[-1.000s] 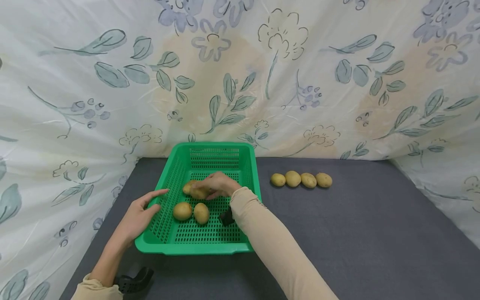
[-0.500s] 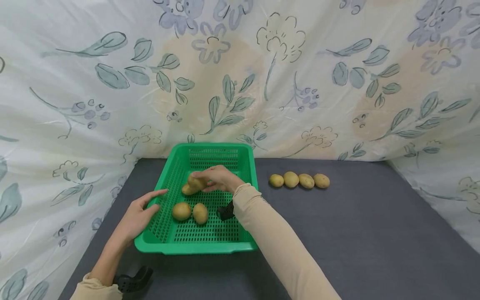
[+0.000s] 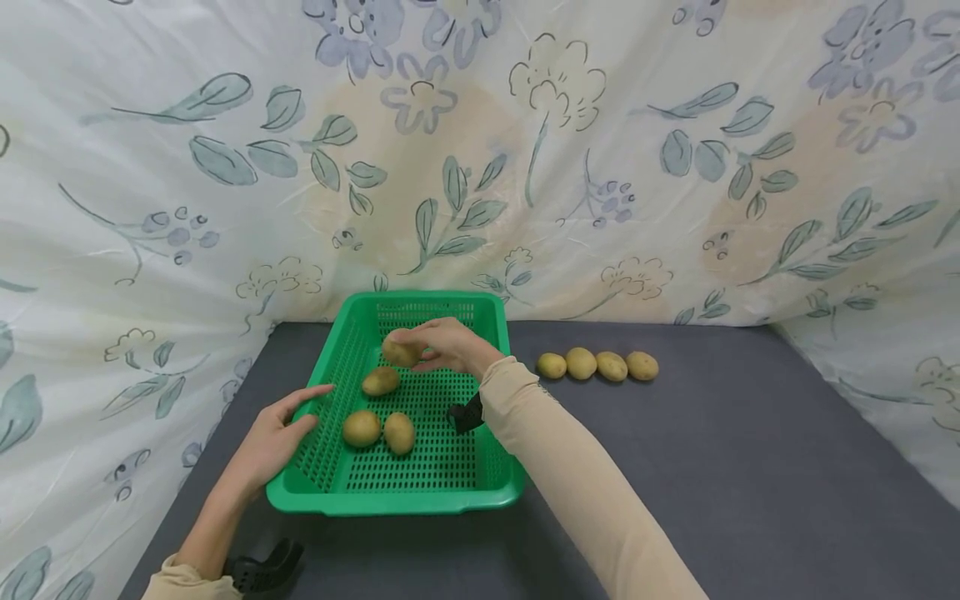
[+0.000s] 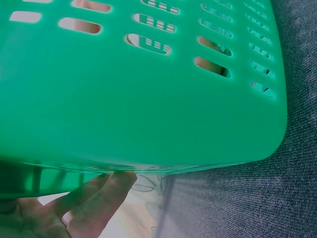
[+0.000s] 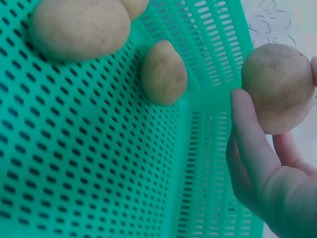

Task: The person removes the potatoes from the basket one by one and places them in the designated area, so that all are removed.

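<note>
My right hand (image 3: 448, 343) holds a potato (image 3: 402, 350) between thumb and fingers, raised above the floor of a green plastic basket (image 3: 397, 502). In the right wrist view the held potato (image 5: 277, 89) is at the fingertips, apart from the others. Three potatoes lie in the basket: one by itself (image 3: 381, 381), and a side-by-side pair, the left one (image 3: 362, 428) and the right one (image 3: 399, 433). On the basket's left rim, my left hand (image 3: 272, 437) grips the edge, thumb and forefinger reaching over it. The left wrist view shows its fingers (image 4: 101, 201) against the rim, partly hidden.
Several potatoes (image 3: 581, 363) form a row on the dark grey table (image 3: 720, 467), right of the basket. A floral curtain (image 3: 465, 150) hangs behind the table and along its sides. Black straps sit at both wrists.
My right hand has lifted its potato up and away from the potato beside it, leaving that one lying alone. The left hand stays on the rim.
</note>
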A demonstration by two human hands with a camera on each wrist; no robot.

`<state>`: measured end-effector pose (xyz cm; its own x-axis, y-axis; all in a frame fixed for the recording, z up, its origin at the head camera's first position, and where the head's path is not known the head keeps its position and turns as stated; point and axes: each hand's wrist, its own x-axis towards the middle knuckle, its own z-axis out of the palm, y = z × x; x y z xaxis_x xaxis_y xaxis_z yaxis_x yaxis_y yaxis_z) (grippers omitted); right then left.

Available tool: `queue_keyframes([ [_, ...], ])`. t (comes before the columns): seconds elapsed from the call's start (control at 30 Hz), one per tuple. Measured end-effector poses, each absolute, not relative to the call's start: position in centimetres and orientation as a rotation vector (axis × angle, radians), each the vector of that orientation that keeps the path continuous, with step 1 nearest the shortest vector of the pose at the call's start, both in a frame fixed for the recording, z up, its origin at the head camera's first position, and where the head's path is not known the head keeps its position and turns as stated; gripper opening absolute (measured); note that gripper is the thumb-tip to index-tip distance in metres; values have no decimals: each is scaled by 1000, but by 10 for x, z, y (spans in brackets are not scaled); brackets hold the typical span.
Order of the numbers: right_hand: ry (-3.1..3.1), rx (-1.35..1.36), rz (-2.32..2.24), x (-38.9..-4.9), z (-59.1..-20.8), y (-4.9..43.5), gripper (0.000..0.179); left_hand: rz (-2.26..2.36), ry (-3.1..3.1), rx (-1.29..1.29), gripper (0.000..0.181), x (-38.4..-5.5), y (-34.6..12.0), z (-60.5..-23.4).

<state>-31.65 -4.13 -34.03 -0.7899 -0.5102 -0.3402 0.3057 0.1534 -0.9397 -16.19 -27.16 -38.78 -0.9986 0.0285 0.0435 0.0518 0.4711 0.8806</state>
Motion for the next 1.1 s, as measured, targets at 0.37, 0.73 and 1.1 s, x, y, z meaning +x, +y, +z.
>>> queue_keyframes([
  [0.37,1828,-152,-1772,-326,-320,-10,41,-1619,-2667,-88,46,-161,-272,-388],
  [0.73,1815,-98,-1845,-335,-314,19,49,-1631,-2676,-68,46,-160,-271,-386],
  [1.1,1799,-103,-1916,-336,-308,42,46,-1600,-2684,-88,46,-161,-270,-386],
])
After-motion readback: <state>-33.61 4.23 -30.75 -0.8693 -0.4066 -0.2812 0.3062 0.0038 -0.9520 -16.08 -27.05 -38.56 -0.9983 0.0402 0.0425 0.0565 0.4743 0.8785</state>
